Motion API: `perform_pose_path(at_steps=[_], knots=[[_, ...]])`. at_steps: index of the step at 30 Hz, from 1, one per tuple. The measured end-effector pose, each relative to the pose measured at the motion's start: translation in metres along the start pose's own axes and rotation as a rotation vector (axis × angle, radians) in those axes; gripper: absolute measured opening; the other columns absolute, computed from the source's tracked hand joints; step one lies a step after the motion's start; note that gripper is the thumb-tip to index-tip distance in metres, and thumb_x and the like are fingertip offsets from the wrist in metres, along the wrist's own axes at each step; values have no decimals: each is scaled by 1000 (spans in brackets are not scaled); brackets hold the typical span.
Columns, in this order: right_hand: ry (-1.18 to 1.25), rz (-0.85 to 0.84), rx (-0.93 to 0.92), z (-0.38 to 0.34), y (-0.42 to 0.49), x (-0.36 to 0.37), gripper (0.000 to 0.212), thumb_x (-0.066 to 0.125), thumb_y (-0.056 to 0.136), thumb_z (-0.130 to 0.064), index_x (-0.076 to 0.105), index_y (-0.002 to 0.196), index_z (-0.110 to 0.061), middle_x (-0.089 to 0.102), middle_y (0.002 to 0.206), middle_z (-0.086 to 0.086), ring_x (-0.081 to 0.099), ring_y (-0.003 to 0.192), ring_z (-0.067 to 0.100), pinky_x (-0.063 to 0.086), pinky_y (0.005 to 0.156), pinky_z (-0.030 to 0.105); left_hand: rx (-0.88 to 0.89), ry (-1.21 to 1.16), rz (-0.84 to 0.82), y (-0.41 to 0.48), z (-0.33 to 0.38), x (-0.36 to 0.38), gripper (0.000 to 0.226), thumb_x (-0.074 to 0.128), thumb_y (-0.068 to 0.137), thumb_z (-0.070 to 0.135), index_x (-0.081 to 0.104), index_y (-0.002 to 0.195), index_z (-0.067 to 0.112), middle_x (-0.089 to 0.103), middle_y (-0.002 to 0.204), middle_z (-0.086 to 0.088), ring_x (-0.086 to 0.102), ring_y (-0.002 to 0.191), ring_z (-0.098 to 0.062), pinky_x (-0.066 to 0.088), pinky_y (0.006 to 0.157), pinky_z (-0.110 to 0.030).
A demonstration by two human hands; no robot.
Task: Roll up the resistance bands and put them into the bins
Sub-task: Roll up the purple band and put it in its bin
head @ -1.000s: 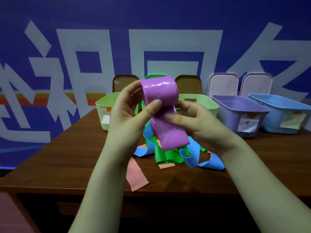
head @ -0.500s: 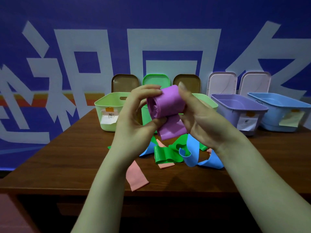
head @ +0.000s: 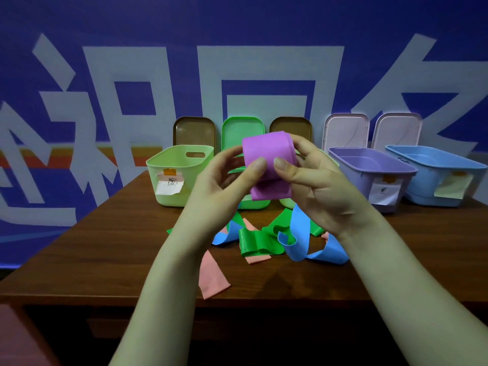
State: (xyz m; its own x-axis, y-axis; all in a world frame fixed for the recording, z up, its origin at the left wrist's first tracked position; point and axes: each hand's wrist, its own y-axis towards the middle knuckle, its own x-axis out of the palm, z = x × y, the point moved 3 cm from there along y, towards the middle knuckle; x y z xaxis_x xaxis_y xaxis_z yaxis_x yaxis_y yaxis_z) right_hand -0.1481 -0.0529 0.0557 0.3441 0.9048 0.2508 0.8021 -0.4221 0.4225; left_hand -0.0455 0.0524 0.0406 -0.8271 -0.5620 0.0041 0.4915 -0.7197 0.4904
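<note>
Both hands hold a purple band [head: 266, 151] in the air above the middle of the table [head: 105, 247], in front of the row of bins. Most of the band is wound into a fat roll, with a short loose tail hanging below it. The left hand [head: 221, 186] grips the roll's left end and the right hand [head: 319, 186] grips its right end. Both thumbs press side by side on the front of the roll, and the fingers curl round its ends and back (how the left fingers lie behind it cannot be told).

Below the hands, a green band [head: 253, 240], a blue band [head: 301, 233] and a pink band [head: 211, 278] lie unrolled in a tangled heap at the table's middle. One end of the pink band reaches close to the near edge.

Along the far edge stand a light green bin [head: 174, 175] toward the left, a purple bin [head: 369, 165] toward the right and a blue bin [head: 433, 178] by the far right corner, each with a paper label on its front. More green bins between them are mostly hidden by the hands. Lids [head: 194, 130] lean upright behind the bins against a blue wall [head: 264, 35] with large pale lettering.
</note>
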Motion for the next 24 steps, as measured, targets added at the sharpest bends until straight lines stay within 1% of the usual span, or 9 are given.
perform_pose_path(at_steps=[4, 6, 8, 12, 14, 17, 20, 22, 24], knots=[[-59, 16, -11, -5, -4, 0, 62, 67, 71, -14, 49, 130, -9, 64, 109, 9, 62, 101, 22, 49, 95, 42, 10, -75, -43, -2, 2, 3, 56, 62, 78, 25, 52, 131, 8, 64, 123, -5, 65, 108, -16, 56, 84, -27], [-137, 21, -18, -8, -5, -2, 59, 69, 72, -14, 51, 128, -12, 67, 109, 6, 63, 102, 20, 50, 94, 35, 16, -97, -54, -3, 4, 4, 54, 61, 79, 20, 52, 130, 6, 64, 122, -6, 65, 107, -16, 56, 82, -25], [-232, 7, -16, -11, -6, -3, 54, 71, 74, -15, 53, 126, -15, 69, 107, 2, 64, 102, 15, 51, 93, 27, 27, -96, -41, -3, 4, 2, 55, 62, 77, 20, 53, 129, 7, 65, 121, -6, 65, 108, -17, 55, 85, -27], [-208, -76, 47, -11, -10, -8, 53, 65, 79, -7, 51, 129, -9, 63, 121, 13, 64, 108, 25, 54, 86, 31, 50, -82, -3, -4, 4, 3, 53, 68, 70, 20, 57, 122, 18, 68, 117, 2, 64, 109, -15, 52, 94, -34], [-240, -83, 75, -12, -10, -10, 54, 64, 79, -6, 51, 131, -7, 61, 124, 16, 65, 107, 26, 54, 84, 30, 58, -74, 20, -4, 4, 3, 55, 71, 67, 17, 57, 120, 21, 67, 116, 4, 64, 109, -14, 52, 96, -35], [-305, -72, 103, -17, -13, -12, 53, 68, 77, -1, 55, 128, -7, 66, 115, 13, 68, 100, 22, 54, 77, 23, 78, -26, 37, -4, 4, 0, 71, 75, 65, 15, 52, 132, 18, 63, 123, 3, 62, 112, -13, 52, 95, -34], [-344, -75, 110, -22, -17, -11, 40, 61, 80, 3, 60, 118, -7, 71, 99, 2, 69, 92, 14, 53, 73, 18, 79, -35, 21, -5, 5, 0, 79, 77, 64, 10, 48, 137, 18, 61, 126, 6, 61, 113, -8, 53, 90, -25], [-322, -96, 113, -24, -20, -9, 34, 61, 81, -2, 61, 114, -8, 72, 96, 0, 69, 92, 12, 52, 75, 16, 74, -39, -5, -5, 4, 2, 77, 76, 63, 7, 50, 135, 20, 61, 127, 7, 60, 115, -8, 53, 90, -25], [-314, -88, 104, -25, -22, -8, 33, 63, 80, -13, 62, 113, -12, 72, 99, -1, 68, 95, 12, 53, 77, 17, 77, -61, -30, -5, 4, 4, 75, 75, 64, 0, 51, 132, 21, 61, 127, 4, 59, 118, -12, 54, 90, -28]])
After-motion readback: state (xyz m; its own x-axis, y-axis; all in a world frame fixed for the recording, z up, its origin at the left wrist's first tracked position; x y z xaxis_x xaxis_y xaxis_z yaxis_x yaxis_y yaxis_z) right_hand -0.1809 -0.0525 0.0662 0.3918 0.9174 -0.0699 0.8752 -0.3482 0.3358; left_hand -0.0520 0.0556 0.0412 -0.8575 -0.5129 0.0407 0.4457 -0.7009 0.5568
